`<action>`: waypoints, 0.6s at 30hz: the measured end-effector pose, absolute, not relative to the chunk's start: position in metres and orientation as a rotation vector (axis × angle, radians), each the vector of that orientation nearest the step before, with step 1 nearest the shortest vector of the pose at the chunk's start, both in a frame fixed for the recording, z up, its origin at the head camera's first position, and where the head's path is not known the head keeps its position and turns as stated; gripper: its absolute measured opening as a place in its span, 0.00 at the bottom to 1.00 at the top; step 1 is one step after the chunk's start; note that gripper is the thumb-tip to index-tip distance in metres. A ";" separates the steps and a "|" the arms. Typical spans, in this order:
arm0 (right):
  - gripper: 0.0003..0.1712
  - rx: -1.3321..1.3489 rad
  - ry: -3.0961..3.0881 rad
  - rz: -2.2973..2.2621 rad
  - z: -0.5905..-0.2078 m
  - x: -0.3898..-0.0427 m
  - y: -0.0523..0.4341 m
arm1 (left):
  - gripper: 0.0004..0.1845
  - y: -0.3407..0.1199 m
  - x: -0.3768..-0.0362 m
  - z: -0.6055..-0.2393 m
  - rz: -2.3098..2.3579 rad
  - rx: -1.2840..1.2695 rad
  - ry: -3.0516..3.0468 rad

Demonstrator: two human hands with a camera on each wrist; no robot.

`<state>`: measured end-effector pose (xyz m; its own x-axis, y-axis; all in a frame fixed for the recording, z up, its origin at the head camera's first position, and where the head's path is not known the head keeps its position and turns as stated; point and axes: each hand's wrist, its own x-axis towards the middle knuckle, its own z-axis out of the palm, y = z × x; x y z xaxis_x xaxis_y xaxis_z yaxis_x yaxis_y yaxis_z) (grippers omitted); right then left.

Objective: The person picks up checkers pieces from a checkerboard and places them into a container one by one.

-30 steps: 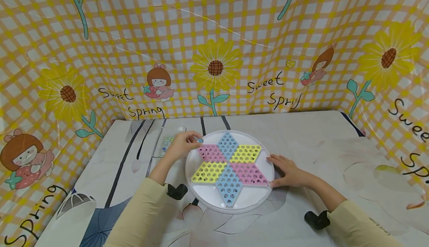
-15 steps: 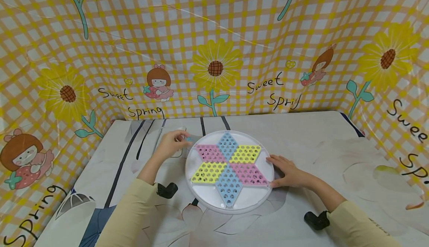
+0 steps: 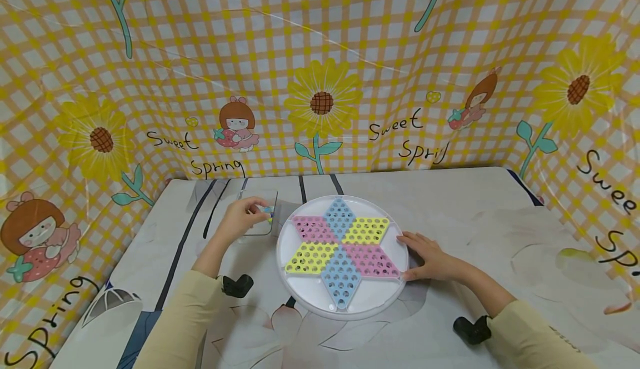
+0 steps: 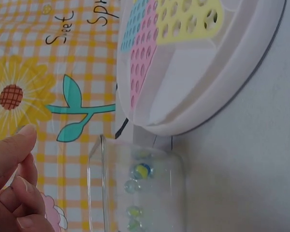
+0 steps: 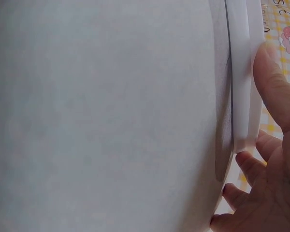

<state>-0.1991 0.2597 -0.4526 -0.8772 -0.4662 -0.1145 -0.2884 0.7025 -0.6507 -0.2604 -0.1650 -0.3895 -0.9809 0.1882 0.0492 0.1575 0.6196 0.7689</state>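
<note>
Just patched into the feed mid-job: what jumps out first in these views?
The round white game board at the table's centre, with its pink, yellow and blue star of holes, catches the eye first. The right hand rests against its right rim. Left of the board, the left hand pinches a marble over a clear box holding more marbles, all before a loud sunflower backdrop.

bright, even light; blurred wrist close-ups

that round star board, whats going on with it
A person sits at a table with a round white board whose star is pink, yellow and blue. The right hand rests against its right rim. The left hand is over a clear box of marbles beside the board, pinching what looks like a marble.
</note>
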 end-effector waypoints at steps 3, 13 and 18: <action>0.52 -0.590 2.638 -0.941 -0.453 -0.199 0.260 | 0.14 -0.169 -0.260 -0.389 1.322 0.275 2.796; 0.52 -0.583 2.636 -0.925 -0.453 -0.199 0.260 | 0.15 -0.186 -0.261 -0.395 1.313 0.206 2.816; 0.52 -0.590 2.631 -0.937 -0.452 -0.199 0.259 | 0.15 -0.193 -0.264 -0.398 1.282 0.167 2.825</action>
